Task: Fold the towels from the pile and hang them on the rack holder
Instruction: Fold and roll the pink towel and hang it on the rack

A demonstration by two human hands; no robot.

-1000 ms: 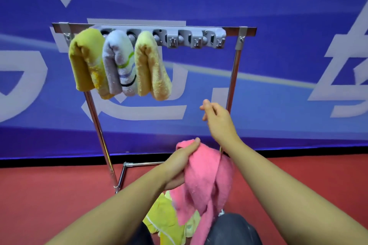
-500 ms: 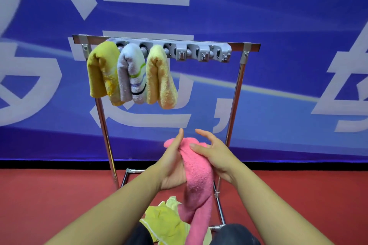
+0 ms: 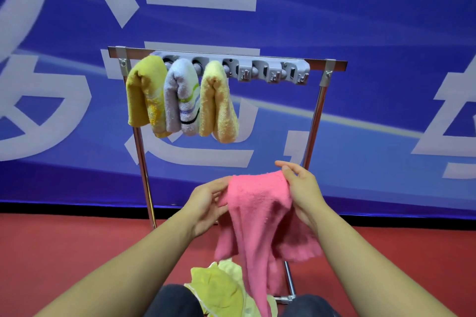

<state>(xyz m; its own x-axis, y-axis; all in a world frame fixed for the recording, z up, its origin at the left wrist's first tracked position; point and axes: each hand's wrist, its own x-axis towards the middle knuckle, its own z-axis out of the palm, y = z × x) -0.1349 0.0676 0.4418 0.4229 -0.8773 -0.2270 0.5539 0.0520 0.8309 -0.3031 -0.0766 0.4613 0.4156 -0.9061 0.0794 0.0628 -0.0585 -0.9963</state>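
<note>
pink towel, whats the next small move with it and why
Probably bring the two top corners together to fold it in half. Both hands, the left hand and the right hand, pinch the pink towel by its upper edge and it hangs loose and unfolded, while the three hung towels on the rack holder are all folded.

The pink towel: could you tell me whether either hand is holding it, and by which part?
Both. The left hand and right hand pinch the pink towel along its top edge, one near each end.
</note>
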